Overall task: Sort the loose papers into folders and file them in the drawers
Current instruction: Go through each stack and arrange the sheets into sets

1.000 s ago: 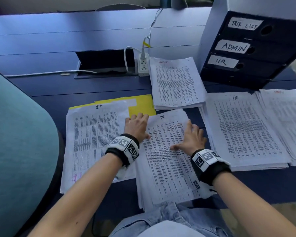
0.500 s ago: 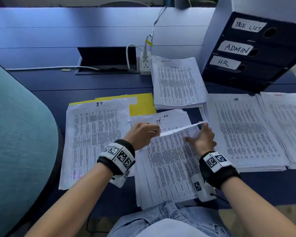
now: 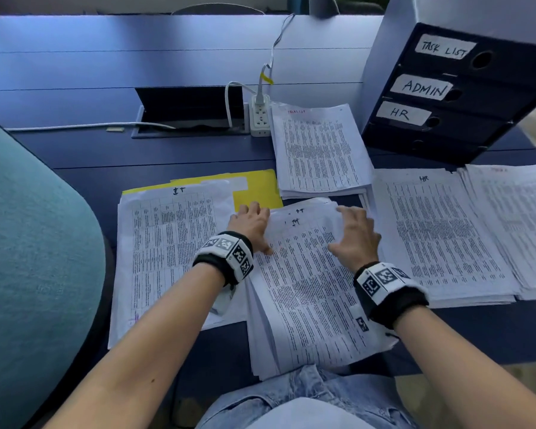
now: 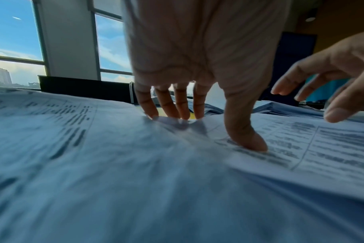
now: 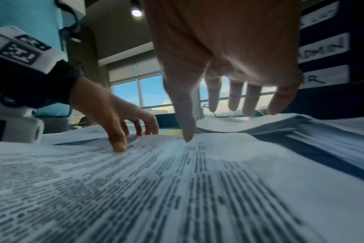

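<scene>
A tilted pile of printed sheets headed "IT" (image 3: 307, 289) lies at the table's near edge in front of me. My left hand (image 3: 251, 222) rests on its upper left edge, with straight fingers (image 4: 181, 105) reaching over the edge and the thumb pressing the top sheet (image 4: 301, 139). My right hand (image 3: 356, 233) lies spread on the pile's upper right, its thumb tip touching the print (image 5: 197, 189). A second "IT" pile (image 3: 174, 243) lies to the left on a yellow folder (image 3: 257, 188). The dark drawer unit (image 3: 458, 97), labelled TASK LIST, ADMIN and HR, stands at the back right.
Another pile (image 3: 319, 150) lies behind the centre one, an "HR" pile (image 3: 440, 236) to its right, and one more pile (image 3: 520, 227) at the far right. A power strip (image 3: 260, 119) and cable hatch (image 3: 189, 113) sit mid-table. A teal chair back (image 3: 34, 258) stands at left.
Half a second ago my left hand held a sheet's edge lifted off the centre pile. Now that sheet lies flat and both hands rest on the pile's upper part.
</scene>
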Demonstrator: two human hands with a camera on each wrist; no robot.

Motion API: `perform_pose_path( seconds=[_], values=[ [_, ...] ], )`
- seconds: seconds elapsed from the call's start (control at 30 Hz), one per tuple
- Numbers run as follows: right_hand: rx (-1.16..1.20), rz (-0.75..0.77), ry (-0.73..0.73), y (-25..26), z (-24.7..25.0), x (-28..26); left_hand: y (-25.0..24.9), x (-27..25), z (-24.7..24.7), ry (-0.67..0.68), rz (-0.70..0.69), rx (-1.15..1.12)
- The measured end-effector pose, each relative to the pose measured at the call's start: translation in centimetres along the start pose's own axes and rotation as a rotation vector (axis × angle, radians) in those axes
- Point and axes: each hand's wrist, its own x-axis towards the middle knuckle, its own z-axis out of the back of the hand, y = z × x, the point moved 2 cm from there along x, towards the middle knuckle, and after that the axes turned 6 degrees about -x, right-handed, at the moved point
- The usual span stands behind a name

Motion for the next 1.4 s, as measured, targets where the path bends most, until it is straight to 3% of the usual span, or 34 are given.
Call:
perform_pose_path(
  seconds=[0.07,0.17,0.33,0.4,0.5,0.63,0.73,1.03,1.2,1.27,1.33,1.4],
  values=[
    [-0.109,0.151,0.033,1.5,0.0,0.1,-0.2,-0.1,0.0,0.002,0.024,-0.024],
    [-0.192,0.262,0.091,3.3,-0.6,0.4,-0.5,-0.2,0.1,0.007,0.025,-0.039],
    [-0.352,0.368,0.139,5.3,-1.2,0.4,-0.5,-0.7,0.6,-0.118,-0.173,-0.176],
    [-0.400,0.371,0.090,5.3,-1.1,0.3,-0.2,-0.9,1.2,-0.168,-0.198,-0.284],
    [-0.439,0.399,0.013,4.9,-1.1,-0.3,0.1,-0.5,1.6,-0.216,-0.149,-0.474],
    [-0.399,0.471,0.036,4.6,-2.0,-1.1,-0.1,0.1,1.3,-0.108,0.000,-0.379],
    [-0.387,0.466,0.056,4.3,-2.5,-1.1,-0.7,0.3,0.9,-0.063,0.043,-0.288],
    [-0.392,0.447,0.027,4.4,-2.4,-0.7,-0.6,0.4,0.8,-0.194,-0.001,-0.186],
    [-0.369,0.386,0.021,4.5,-2.2,-0.6,-0.7,-0.2,1.2,-0.224,-0.168,-0.387],
    [-0.413,0.364,-0.091,4.6,-1.9,-0.5,-0.9,-0.7,1.6,-0.151,-0.208,-0.524],
    [-0.472,0.357,-0.205,4.6,-1.9,-0.5,-1.1,-0.9,1.8,-0.051,-0.185,-0.625],
    [-0.519,0.362,-0.227,4.7,-1.8,-0.8,-0.8,-0.7,1.9,-0.013,-0.104,-0.782]
  ],
)
